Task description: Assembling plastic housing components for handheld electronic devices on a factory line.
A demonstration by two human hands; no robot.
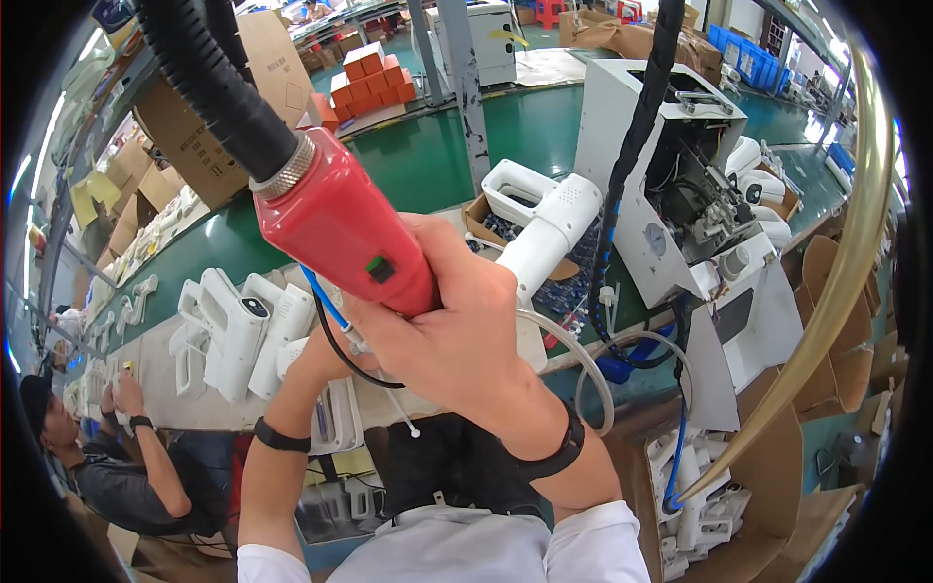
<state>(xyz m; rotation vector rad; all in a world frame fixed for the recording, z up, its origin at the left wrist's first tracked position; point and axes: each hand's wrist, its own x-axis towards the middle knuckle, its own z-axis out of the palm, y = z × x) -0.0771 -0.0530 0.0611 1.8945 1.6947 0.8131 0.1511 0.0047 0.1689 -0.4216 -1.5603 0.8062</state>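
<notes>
My right hand (457, 325) is wrapped round a red boxy power tool (340, 209) with a green switch. A black corrugated hose (219, 87) joins its top end through a metal collar. The tool's working end is hidden behind my hand. My left hand (326, 358) is beneath the tool, mostly covered by it and by my right hand; its fingers and anything in them cannot be seen. Just beyond my right hand is a white loop-handled plastic device (544, 223). Several similar white devices (228, 330) lie on the bench left of my left hand.
An opened white machine (637, 146) stands to the right, with a clear hose (860, 243) curving past. A carton of white parts (777, 486) is low at right. At left, a co-worker (136, 476) handles parts. Orange boxes (364, 83) are stacked beyond the green belt (418, 155).
</notes>
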